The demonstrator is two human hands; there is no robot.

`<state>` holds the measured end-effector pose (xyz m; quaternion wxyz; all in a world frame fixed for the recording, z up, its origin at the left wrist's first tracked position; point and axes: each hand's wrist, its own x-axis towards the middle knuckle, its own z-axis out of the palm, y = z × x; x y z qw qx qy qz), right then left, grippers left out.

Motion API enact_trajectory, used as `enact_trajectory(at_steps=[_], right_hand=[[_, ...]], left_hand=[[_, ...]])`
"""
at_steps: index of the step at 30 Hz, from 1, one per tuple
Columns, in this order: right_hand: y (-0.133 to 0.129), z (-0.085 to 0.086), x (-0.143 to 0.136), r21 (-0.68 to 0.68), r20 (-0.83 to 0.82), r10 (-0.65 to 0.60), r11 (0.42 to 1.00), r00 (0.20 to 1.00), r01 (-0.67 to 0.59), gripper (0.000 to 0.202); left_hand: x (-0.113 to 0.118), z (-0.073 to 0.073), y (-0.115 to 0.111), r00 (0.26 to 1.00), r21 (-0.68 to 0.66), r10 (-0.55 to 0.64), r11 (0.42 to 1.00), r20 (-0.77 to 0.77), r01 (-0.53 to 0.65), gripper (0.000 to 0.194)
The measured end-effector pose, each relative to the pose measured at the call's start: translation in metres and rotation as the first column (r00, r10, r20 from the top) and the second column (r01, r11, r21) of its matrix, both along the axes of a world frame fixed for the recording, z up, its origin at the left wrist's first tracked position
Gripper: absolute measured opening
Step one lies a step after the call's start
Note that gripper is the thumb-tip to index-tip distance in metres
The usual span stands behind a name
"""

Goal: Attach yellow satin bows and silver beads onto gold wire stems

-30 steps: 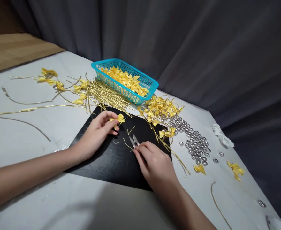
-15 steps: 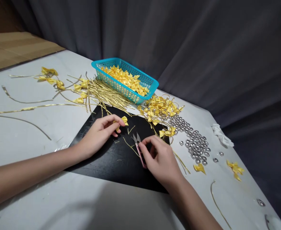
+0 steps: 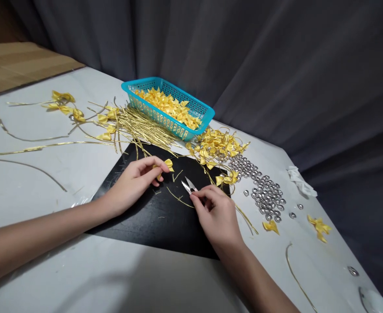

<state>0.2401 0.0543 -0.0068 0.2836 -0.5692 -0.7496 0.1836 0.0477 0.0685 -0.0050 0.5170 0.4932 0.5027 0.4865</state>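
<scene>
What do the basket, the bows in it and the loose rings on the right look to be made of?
Basket: likely glossy plastic, with an even turquoise colour and moulded-looking holes.
Bows: probably satin ribbon, given their soft sheen and folds.
Rings: shiny silver, metal or metal-coated plastic; the bright glints don't settle which.

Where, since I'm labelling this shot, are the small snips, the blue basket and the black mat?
Small snips (image 3: 186,188), head view: on a blade.
Blue basket (image 3: 206,121), head view: on its right-hand rim.
Black mat (image 3: 152,226), head view: on its bare lower part.
</scene>
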Motion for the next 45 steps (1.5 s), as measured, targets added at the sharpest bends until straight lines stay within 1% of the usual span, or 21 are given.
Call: enact_trajectory(at_steps=[6, 8, 10, 13, 16, 18, 21, 23, 25, 28, 31, 33, 34, 36, 37, 40, 42, 45], right_hand=[[0.003, 0.0, 0.001, -0.032, 0.014, -0.063, 0.997, 0.998, 0.063, 0.015], [0.003, 0.0, 0.002, -0.069, -0.001, -0.079, 0.995, 0.997, 0.078, 0.017], [0.003, 0.001, 0.002, -0.114, -0.022, -0.093, 0.989, 0.995, 0.09, 0.018], [0.002, 0.003, 0.001, -0.2, -0.142, -0.132, 0.974, 0.981, 0.102, 0.016], [0.001, 0.003, -0.001, -0.246, -0.325, -0.175, 0.964, 0.929, 0.096, 0.016], [0.001, 0.004, -0.002, -0.222, -0.4, -0.183, 0.97, 0.898, 0.099, 0.018], [0.0, 0.004, -0.002, -0.161, -0.468, -0.176, 0.98, 0.866, 0.112, 0.019], [0.0, 0.003, -0.002, -0.129, -0.468, -0.152, 0.986, 0.87, 0.103, 0.027], [0.0, 0.001, -0.002, -0.131, -0.429, -0.122, 0.989, 0.895, 0.073, 0.031], [0.002, -0.002, -0.002, -0.223, -0.391, -0.135, 0.974, 0.911, 0.049, 0.022], [0.003, -0.001, -0.003, -0.341, -0.43, -0.232, 0.937, 0.872, 0.081, 0.021], [0.004, 0.0, -0.004, -0.387, -0.451, -0.277, 0.917, 0.848, 0.094, 0.023], [0.004, 0.001, -0.004, -0.391, -0.451, -0.278, 0.916, 0.848, 0.093, 0.023], [0.003, 0.001, -0.004, -0.345, -0.43, -0.237, 0.935, 0.871, 0.084, 0.021], [0.003, 0.001, -0.004, -0.296, -0.4, -0.201, 0.952, 0.894, 0.082, 0.019], [0.0, 0.0, -0.002, -0.078, -0.252, -0.125, 0.991, 0.96, 0.109, 0.009], [-0.003, 0.001, -0.001, 0.058, -0.204, -0.112, 0.99, 0.973, 0.126, 0.006], [-0.009, 0.004, -0.002, 0.178, -0.255, -0.061, 0.978, 0.965, 0.108, 0.011]], left_hand=[[0.001, 0.003, -0.002, 0.996, 0.015, -0.045, 0.999, -0.08, 0.046, 0.011], [0.002, 0.003, -0.001, 0.996, 0.008, -0.057, 0.998, -0.068, 0.057, 0.01], [0.002, 0.002, -0.001, 0.994, -0.025, -0.108, 0.994, -0.026, 0.108, 0.013], [0.001, 0.002, -0.001, 0.975, -0.066, -0.221, 0.973, 0.015, 0.222, 0.02], [0.001, 0.004, -0.001, 0.962, -0.102, -0.271, 0.957, 0.013, 0.271, 0.024], [0.002, 0.005, -0.001, 0.962, -0.118, -0.271, 0.956, -0.007, 0.269, 0.024], [0.003, 0.006, -0.001, 0.966, -0.109, -0.248, 0.965, -0.078, 0.239, 0.024], [0.003, 0.006, -0.001, 0.965, -0.102, -0.239, 0.968, -0.11, 0.229, 0.025], [0.002, 0.005, -0.001, 0.966, -0.095, -0.24, 0.968, -0.097, 0.231, 0.026], [0.001, 0.002, 0.0, 0.973, -0.102, -0.224, 0.971, -0.049, 0.218, 0.029], [0.001, 0.001, 0.0, 0.977, -0.144, -0.211, 0.968, -0.029, 0.205, 0.032], [0.002, 0.002, 0.0, 0.976, -0.156, -0.215, 0.965, -0.021, 0.209, 0.033], [0.002, 0.003, 0.0, 0.977, -0.16, -0.212, 0.965, -0.018, 0.207, 0.032], [0.003, 0.005, -0.001, 0.981, -0.171, -0.192, 0.967, -0.012, 0.187, 0.03], [0.003, 0.007, -0.001, 0.984, -0.176, -0.181, 0.968, -0.007, 0.177, 0.028], [0.002, 0.007, -0.002, 0.984, -0.175, -0.179, 0.968, 0.018, 0.179, 0.026], [0.001, 0.006, -0.001, 0.981, -0.161, -0.194, 0.968, 0.023, 0.195, 0.028], [0.0, 0.005, -0.001, 0.981, -0.151, -0.194, 0.97, 0.007, 0.193, 0.033]])
